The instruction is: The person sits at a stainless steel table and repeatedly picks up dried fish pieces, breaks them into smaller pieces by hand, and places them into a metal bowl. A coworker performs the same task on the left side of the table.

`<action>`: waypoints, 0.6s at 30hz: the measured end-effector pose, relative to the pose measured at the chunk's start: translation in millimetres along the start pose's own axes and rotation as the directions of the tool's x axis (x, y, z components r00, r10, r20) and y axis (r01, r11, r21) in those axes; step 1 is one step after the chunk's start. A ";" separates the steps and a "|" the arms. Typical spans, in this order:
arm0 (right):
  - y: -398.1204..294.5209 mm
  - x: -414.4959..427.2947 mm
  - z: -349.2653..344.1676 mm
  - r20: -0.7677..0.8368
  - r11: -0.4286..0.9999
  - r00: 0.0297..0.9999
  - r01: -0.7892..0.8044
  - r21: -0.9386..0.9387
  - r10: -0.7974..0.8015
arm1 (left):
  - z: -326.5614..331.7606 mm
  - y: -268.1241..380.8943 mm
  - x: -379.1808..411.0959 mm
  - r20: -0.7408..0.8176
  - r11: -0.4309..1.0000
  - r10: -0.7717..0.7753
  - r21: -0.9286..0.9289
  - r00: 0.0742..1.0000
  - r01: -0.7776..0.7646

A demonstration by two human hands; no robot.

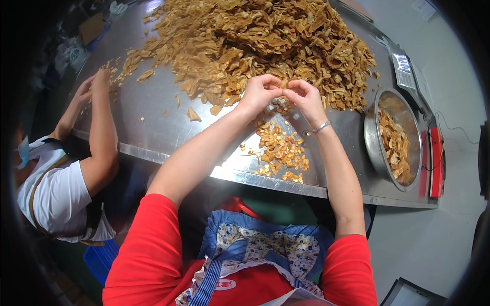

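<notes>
My left hand (262,91) and my right hand (305,100) meet at the near edge of a large heap of dried yellow-brown pieces (275,42). Between the fingertips of both hands is one small dried piece (284,83), pinched from either side. Below my hands, a small pile of yellow seeds or kernels (279,147) lies on the stainless steel table (153,114), near its front edge. A few loose dried pieces (193,114) lie left of my hands. A bracelet is on my right wrist.
At right stands a steel bowl (415,153) partly filled with dried pieces, beside a digital scale (404,72) and a red object (435,162). At left a co-worker in a white shirt (65,195) handles small pieces at the table. A blue plastic crate (101,258) is below.
</notes>
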State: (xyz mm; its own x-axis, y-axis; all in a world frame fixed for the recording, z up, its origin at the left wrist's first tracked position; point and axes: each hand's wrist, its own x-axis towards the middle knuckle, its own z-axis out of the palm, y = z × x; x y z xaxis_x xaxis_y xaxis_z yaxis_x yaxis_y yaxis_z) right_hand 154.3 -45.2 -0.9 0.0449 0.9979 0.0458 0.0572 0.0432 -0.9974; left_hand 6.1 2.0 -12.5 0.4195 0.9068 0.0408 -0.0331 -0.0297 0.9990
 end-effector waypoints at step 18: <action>1.5 4.9 -5.9 -0.130 0.887 0.987 0.021 -0.462 -0.092 | -3.3 -2.1 0.6 -0.010 0.933 0.087 0.351 0.996 -0.078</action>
State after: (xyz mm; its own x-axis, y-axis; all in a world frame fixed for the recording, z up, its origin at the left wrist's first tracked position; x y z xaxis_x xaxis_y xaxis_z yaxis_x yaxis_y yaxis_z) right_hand 160.6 -40.5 -1.8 0.1687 0.9751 0.1437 0.5123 0.0378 -0.8579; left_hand 3.4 4.0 -14.7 0.4059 0.9050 0.1273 0.2553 -0.2460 0.9350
